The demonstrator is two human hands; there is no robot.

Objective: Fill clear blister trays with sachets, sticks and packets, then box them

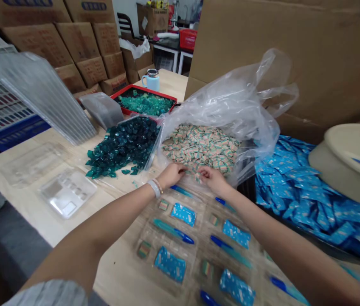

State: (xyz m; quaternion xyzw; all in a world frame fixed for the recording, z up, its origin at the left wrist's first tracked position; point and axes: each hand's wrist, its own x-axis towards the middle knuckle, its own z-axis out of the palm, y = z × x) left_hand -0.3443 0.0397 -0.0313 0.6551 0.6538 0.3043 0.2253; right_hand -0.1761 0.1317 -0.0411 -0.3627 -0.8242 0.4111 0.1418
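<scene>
My left hand point(172, 173) and my right hand point(212, 177) reach side by side into the near edge of a heap of small striped square packets point(202, 146) lying in an opened clear plastic bag point(231, 102). Both hands have their fingers curled into the packets; what each pinches is too small to name. Under my forearms lies a clear plastic tray point(195, 242) with pockets holding blue pens point(173, 231), blue sachets point(184, 213) and small striped packets.
A pile of dark teal wrapped pieces point(124, 144) lies to the left, a red tray of teal pieces point(144, 102) and a mug point(152, 79) behind. Empty clear trays point(67, 193) are at left. Blue sachets point(297, 187) fill a bin at right, beside a cream basin point(352, 153). Cardboard boxes stand behind.
</scene>
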